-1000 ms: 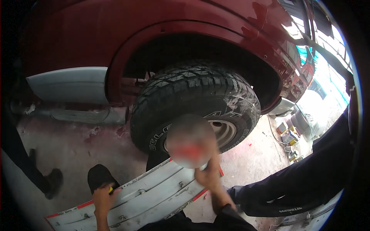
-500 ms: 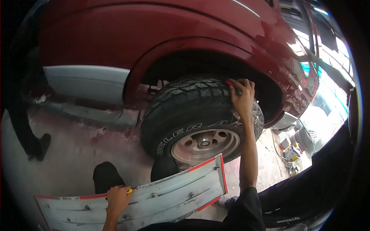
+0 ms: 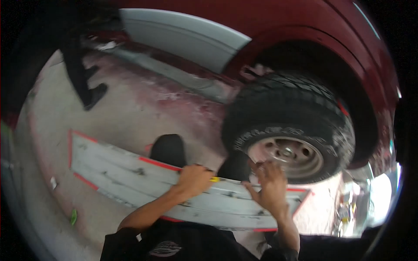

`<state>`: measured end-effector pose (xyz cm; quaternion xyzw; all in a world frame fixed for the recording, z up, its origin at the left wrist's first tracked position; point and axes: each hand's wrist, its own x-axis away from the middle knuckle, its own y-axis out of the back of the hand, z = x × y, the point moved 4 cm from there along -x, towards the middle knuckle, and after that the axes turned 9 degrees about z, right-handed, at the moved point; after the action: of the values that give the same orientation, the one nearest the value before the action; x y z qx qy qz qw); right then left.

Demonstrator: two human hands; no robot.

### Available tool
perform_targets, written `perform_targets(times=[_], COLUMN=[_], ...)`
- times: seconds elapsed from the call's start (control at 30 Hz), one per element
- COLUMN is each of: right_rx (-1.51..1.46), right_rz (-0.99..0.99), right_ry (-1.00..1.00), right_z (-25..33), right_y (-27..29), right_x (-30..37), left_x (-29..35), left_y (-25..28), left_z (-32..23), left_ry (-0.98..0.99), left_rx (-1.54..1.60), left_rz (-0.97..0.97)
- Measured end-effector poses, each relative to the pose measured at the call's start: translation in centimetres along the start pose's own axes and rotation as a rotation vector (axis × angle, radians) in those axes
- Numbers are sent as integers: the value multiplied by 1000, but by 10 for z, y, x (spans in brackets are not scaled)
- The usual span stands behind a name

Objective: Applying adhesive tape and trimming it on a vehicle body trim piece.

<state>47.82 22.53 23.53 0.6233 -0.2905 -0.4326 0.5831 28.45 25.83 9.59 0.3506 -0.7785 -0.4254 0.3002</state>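
A long grey-white panel (image 3: 230, 205) lies across my lap, with red strips along parts of its edges. My left hand (image 3: 197, 179) is closed at the panel's upper edge around a small yellow tool (image 3: 214, 179), whose thin grey end points right along that edge; it looks like a utility knife, though blur hides the detail. Farther right, my right hand (image 3: 271, 187) is over the same edge with its fingers apart and nothing visible in them. Its thumb is close to the edge; whether it touches I cannot tell.
A large tire (image 3: 278, 113) on a red vehicle (image 3: 300, 17) stands just beyond the panel. A red strip (image 3: 343, 107) sticks to its tread. Another person's foot (image 3: 96, 96) is at the left. Cans (image 3: 345, 212) stand at the right, and a green scrap (image 3: 73, 216) lies at the lower left.
My right hand has come down from the tire to the panel, leaving a red strip on the tread. The view has swung left and down. The left hand still holds the yellow tool.
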Motion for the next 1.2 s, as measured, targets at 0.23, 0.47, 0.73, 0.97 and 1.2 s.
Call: perform_targets(times=[0.23,0.47,0.73,0.97,1.2], right_rx=[-313,-292,-199,-221,-282], right_rz=[175,170,124,-10,35], right_ry=[-252,-314,-243,-250,-282], right_z=[-13,-19,-31,-25,-27], right_y=[-126,-106,-81,-54,-51], right_x=[29,38,25,43,62], left_x=[-18,40,26,-29,-16], left_y=[5,116,190,203,179], left_z=[-22,56,102,69,15], left_ry=[-24,171,142,-270,-247], left_rx=[8,345,164,-219,-119], left_rz=[159,-312,-56,237,369])
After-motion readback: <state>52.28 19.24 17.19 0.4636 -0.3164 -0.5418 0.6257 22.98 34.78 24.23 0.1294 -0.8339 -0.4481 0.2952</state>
